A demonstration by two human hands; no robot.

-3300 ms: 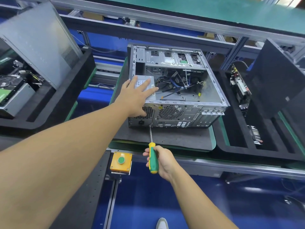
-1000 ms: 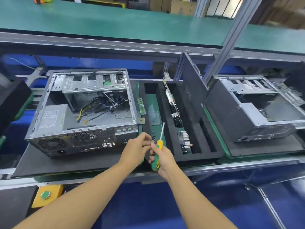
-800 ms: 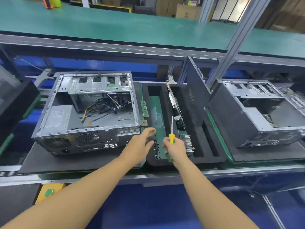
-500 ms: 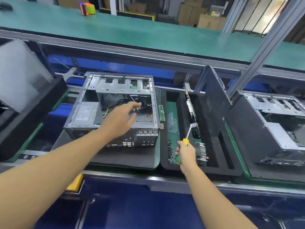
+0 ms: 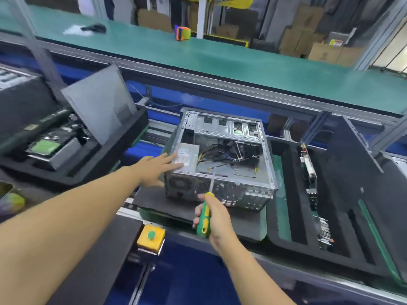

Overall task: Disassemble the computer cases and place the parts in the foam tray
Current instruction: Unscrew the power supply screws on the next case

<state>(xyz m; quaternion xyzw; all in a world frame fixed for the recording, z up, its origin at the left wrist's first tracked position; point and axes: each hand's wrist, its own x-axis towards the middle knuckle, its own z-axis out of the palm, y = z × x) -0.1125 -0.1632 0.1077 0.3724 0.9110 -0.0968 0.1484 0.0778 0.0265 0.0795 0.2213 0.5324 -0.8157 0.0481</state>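
The computer case point(image 5: 222, 179) lies open, foam tray point(image 5: 295, 194) at its 3 o'clock, left hand point(image 5: 154, 170) flat-fingered at its 9 o'clock, right hand point(image 5: 219, 222) gripping a screwdriver point(image 5: 203, 219) at its 6 o'clock.

No legible text or labels

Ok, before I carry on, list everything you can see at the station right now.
computer case: one, silver, open, centre, on a dark mat
power supply: one, silver, inside the case, near left corner
left foam tray: one, black, left of the case
right foam tray: one, black, right of the case
side panel: one, grey, leaning in the left foam tray
cards: count unclear, standing in the right foam tray
button box: one, yellow, near rail
screwdriver: one, green and yellow, gripped
left hand: fingers straight, at the power supply
right hand: grips the screwdriver
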